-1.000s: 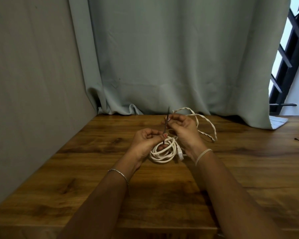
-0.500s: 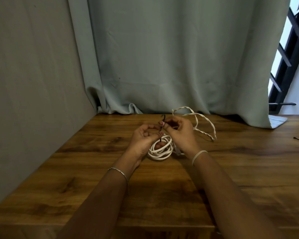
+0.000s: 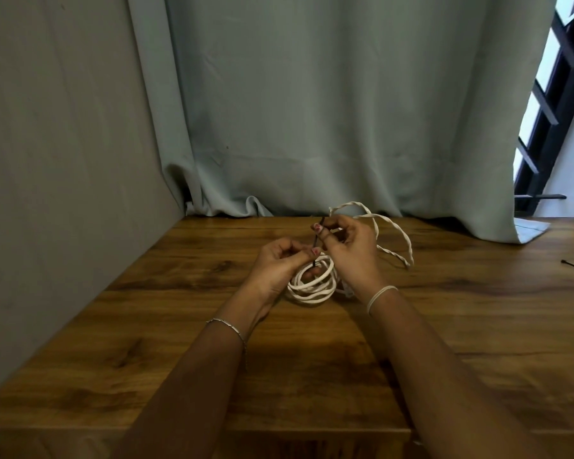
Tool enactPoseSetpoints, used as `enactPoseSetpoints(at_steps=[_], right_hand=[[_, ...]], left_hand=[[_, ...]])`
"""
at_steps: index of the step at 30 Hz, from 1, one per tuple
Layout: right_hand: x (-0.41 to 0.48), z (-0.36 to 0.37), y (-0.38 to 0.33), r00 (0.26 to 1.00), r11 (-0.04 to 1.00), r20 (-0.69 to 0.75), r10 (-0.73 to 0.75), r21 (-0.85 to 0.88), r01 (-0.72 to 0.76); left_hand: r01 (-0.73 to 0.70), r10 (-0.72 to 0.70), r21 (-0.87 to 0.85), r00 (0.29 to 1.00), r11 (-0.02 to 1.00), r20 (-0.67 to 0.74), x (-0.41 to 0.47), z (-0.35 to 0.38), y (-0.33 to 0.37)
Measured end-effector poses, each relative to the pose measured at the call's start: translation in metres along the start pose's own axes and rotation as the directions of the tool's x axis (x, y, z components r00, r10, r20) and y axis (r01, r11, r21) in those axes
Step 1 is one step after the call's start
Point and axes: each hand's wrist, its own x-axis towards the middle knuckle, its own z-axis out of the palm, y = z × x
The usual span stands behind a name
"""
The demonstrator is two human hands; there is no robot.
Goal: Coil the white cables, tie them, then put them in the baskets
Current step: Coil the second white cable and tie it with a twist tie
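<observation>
The black tie [image 3: 314, 241], which stood tall above the right hand [image 3: 352, 250] a second ago, now ends at its pinching fingers. The left hand [image 3: 279, 263] pinches it lower, at the coiled white cable [image 3: 312, 286] on the counter [image 3: 312, 376]. The tie looks to be tightening; no basket is in view.

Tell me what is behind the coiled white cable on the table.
Behind and above the coiled white cable, the left hand and right hand pinch a black tie; farther back lies a twisted white cable, then the curtain. The right hand hides part of that twisted cable.
</observation>
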Motion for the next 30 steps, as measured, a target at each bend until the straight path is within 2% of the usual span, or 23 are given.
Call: enactPoseSetpoints(at_steps=[4,10,14,16,19,23,27,30], right_hand=[[0.001,-0.001,0.000,0.998,0.996,-0.006,0.054,0.074,-0.054],[0.001,-0.001,-0.002,0.983,0.956,0.018,0.184,0.229,-0.183],[0.000,-0.002,-0.006,0.955,0.887,0.020,0.297,0.364,-0.283],[-0.001,-0.001,-0.007,0.937,0.853,0.024,0.349,0.407,-0.328],[-0.001,0.000,-0.004,0.918,0.842,0.078,0.389,0.375,-0.389],[0.001,-0.002,-0.004,0.899,0.841,0.174,0.402,0.318,-0.437],[0.001,-0.004,-0.004,0.902,0.872,0.201,0.381,0.245,-0.423],[-0.001,-0.005,-0.007,0.893,0.874,0.262,0.367,0.232,-0.427]], left_hand=[[-0.027,0.023,0.043,0.997,0.999,0.072,-0.003,-0.001,-0.001],[-0.174,0.160,0.318,0.985,0.932,0.069,-0.005,-0.001,-0.004],[-0.263,0.257,0.361,0.964,0.895,0.067,-0.009,0.003,-0.004],[-0.314,0.307,0.434,0.948,0.844,0.089,-0.011,0.004,-0.003],[-0.370,0.374,0.562,0.920,0.740,0.113,-0.013,0.004,-0.002],[-0.342,0.378,0.609,0.923,0.715,0.075,-0.015,0.004,0.001],[-0.359,0.421,0.642,0.905,0.677,0.063,-0.014,0.005,0.000],[-0.328,0.435,0.644,0.900,0.692,-0.009,-0.012,0.003,0.001]])
